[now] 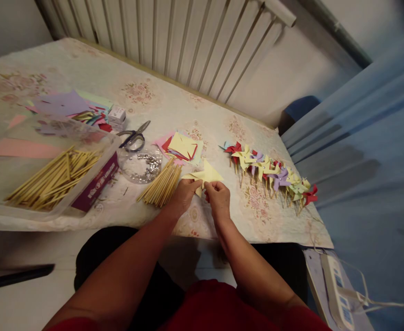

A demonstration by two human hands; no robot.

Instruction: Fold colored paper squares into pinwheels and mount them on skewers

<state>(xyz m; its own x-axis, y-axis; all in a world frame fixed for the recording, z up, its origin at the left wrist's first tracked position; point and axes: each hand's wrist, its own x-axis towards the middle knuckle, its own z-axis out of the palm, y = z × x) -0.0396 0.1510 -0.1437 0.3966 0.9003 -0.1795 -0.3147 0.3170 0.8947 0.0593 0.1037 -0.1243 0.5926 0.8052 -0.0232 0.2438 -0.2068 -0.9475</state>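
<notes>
At the far left of the bench (50, 59), a clear plastic tray (60, 202) holds loose wooden sticks (50, 177); a purple box (94, 186) sits against the tray's right side, and its printing is too small to read. Behind the tray lie sheets of coloured paper (62, 105) and a small white box (116, 115) whose label is likewise illegible. Scissors (134, 136) rest just beside a clear round lid (140, 165) that holds small shiny bits — possibly pins, though the view is too soft to be sure. A second bundle of sticks (162, 186) lies on the bench just left of the hands, with a stack of cut paper squares (181, 147) behind it.

The left hand (184, 195) and the right hand (217, 195) are both closed in a pinch on a yellow folded paper (205, 174), which rises from the fingertips above the bench's near edge. The paper's lower part is hidden behind the fingers, so how far it is folded cannot be made out.

To the right, well apart from the hands, a row of finished pinwheels (270, 172) — red, yellow, purple, green — lies overlapping along the bench toward its right edge. At the lower right, a white power strip (336, 285) is partly cut off.
</notes>
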